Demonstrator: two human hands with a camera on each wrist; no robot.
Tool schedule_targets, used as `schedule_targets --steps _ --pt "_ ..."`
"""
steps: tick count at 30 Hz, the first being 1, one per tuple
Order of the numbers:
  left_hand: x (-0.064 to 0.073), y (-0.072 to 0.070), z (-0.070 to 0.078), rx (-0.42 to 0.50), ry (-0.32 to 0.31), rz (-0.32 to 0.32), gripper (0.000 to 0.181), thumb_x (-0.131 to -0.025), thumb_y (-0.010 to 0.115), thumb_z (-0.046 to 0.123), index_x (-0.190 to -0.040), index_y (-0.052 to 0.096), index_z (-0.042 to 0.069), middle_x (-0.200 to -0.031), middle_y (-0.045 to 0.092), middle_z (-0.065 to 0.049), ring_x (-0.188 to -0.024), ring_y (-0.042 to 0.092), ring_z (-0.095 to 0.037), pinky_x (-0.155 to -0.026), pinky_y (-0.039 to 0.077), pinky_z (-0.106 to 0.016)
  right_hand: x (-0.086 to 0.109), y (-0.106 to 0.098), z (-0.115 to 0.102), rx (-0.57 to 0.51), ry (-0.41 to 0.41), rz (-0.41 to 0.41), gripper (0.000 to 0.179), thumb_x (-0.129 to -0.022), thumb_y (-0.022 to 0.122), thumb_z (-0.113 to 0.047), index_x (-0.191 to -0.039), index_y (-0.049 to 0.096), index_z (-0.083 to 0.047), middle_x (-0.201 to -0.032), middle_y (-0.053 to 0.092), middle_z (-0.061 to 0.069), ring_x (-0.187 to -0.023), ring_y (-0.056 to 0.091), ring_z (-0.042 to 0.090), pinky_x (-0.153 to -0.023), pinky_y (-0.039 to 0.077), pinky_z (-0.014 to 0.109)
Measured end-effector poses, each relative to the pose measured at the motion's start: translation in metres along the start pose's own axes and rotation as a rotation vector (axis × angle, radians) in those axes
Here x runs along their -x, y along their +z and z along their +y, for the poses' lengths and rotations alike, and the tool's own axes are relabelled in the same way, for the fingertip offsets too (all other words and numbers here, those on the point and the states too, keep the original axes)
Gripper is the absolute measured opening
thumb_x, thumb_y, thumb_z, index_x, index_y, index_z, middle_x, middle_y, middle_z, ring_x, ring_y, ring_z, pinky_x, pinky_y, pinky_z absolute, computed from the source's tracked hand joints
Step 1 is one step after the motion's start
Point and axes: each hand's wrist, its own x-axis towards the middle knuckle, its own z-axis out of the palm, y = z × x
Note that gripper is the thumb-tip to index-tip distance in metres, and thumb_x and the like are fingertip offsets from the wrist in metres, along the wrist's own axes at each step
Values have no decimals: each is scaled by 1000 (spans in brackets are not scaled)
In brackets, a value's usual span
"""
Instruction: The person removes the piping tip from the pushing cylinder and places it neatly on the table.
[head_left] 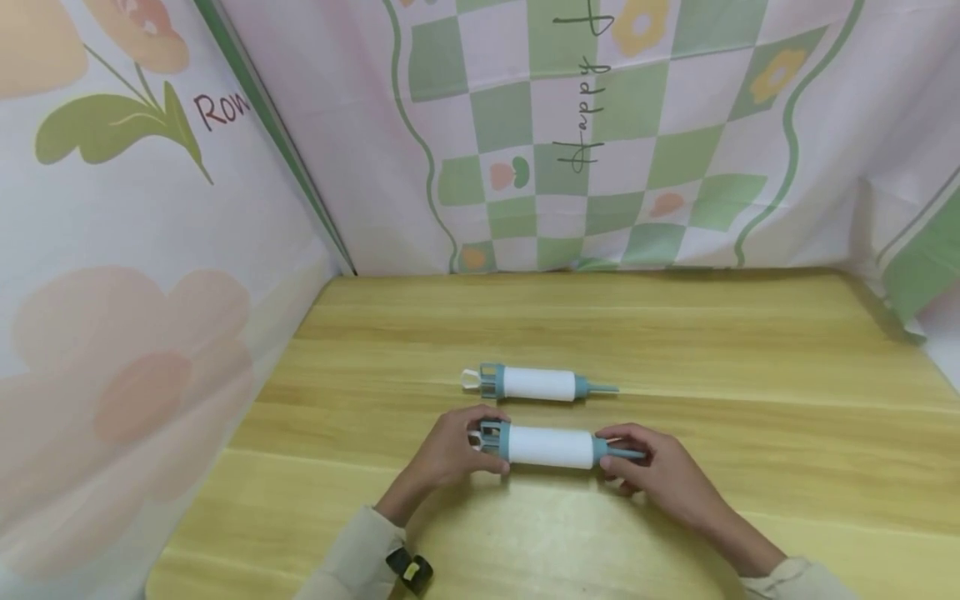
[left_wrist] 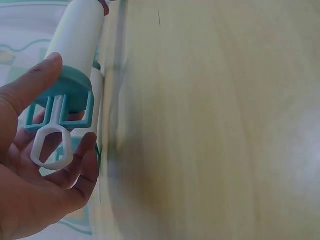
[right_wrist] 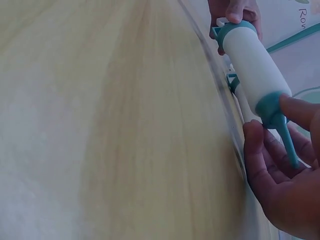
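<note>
A white syringe with teal ends lies crosswise between both hands, nearer to the person than a second one. My left hand grips its handle end; in the left wrist view, the thumb presses on the barrel beside the teal collar, and the white pull ring hangs over the palm. Around the teal nozzle collar my right hand closes with thumb and fingers, while the thin nozzle points into the palm. Just behind lies a matching syringe, untouched, its nozzle also to the right.
The wooden table stretches out around the hands. A patterned cloth hangs at its back edge, and another flowered cloth at the left. A black band is on the left sleeve.
</note>
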Motion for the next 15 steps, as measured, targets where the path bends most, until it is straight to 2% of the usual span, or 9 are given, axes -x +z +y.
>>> schedule_targets --steps 6,15 --pt "1 1 2 13 15 5 55 -71 91 14 -122 69 15 -112 65 2 -94 62 -16 -80 54 -34 2 -2 -1 -32 -4 -19 42 -98 66 -12 -133 54 8 -106 68 22 -83 69 29 -65 59 39" --pt "1 4 5 75 35 32 58 -71 91 15 -125 70 13 -113 66 -1 -91 63 -16 -77 55 -33 5 2 -8 -91 107 39 43 -101 62 -19 -134 53 8 -101 65 20 -83 68 30 -64 59 37"
